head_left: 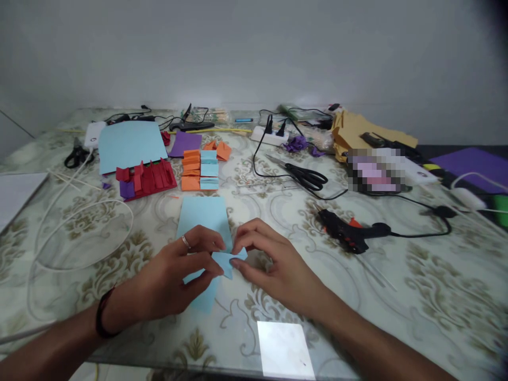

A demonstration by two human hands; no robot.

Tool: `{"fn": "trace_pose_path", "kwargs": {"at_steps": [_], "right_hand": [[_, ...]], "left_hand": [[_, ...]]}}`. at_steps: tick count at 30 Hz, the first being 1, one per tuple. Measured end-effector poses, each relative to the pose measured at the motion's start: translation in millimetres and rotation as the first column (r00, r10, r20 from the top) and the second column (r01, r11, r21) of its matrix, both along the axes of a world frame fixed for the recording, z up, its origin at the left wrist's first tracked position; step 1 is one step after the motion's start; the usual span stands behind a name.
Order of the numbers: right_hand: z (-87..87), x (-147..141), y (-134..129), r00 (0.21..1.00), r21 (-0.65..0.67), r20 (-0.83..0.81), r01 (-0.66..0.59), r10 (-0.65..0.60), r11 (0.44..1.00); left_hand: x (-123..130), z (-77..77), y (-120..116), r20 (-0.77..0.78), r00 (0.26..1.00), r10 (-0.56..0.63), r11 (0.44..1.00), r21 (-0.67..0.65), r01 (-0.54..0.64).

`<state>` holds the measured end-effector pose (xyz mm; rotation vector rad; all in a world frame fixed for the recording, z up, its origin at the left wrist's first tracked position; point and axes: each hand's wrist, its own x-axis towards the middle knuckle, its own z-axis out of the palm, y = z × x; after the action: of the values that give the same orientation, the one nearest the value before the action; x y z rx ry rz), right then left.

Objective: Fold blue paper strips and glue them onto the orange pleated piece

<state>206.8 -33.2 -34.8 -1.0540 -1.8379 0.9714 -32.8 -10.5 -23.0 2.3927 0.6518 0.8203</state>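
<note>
Between my two hands is a small folded piece of light blue paper (223, 260), its ends angled and creased. My left hand (180, 272), with a ring and a dark wristband, pinches its left end. The thumb and fingers of my right hand (270, 259) close on its right end. Beneath both hands lies a light blue paper strip (204, 214), partly covered by them. Just beyond it sit folded orange paper pieces (191, 170) beside folded light blue pieces (209, 170). Folded red paper pieces (153, 179) rest to their left.
A black glue gun (351, 230) with its cord lies on the right. Black-handled scissors (304, 174) are near a white power strip (270, 135). A light blue sheet (133, 143) and a white cable (130, 211) occupy the left. Yellow paper (357, 132) is piled at back right.
</note>
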Motion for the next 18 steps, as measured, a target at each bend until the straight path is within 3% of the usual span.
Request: {"fn": "trace_pose_path", "kwargs": {"at_steps": [7,13,18], "right_hand": [[3.2,-0.7,1.1,0.996,-0.059,0.083,-0.024,0.029,0.998],[1.8,-3.1,-1.4,0.994,-0.064,0.109,0.038,-0.031,0.997],[2.5,-1.9,-3.5,0.989,0.057,0.142,0.039,-0.047,0.998]], "left_hand": [[1.3,-1.0,0.6,-0.029,0.999,0.031,0.997,0.069,-0.029],[1.4,-4.1,0.8,-0.053,0.998,0.039,0.992,0.122,-0.032],[1.0,-3.2,-0.8,-0.104,0.992,0.075,0.982,0.178,-0.055]]}}
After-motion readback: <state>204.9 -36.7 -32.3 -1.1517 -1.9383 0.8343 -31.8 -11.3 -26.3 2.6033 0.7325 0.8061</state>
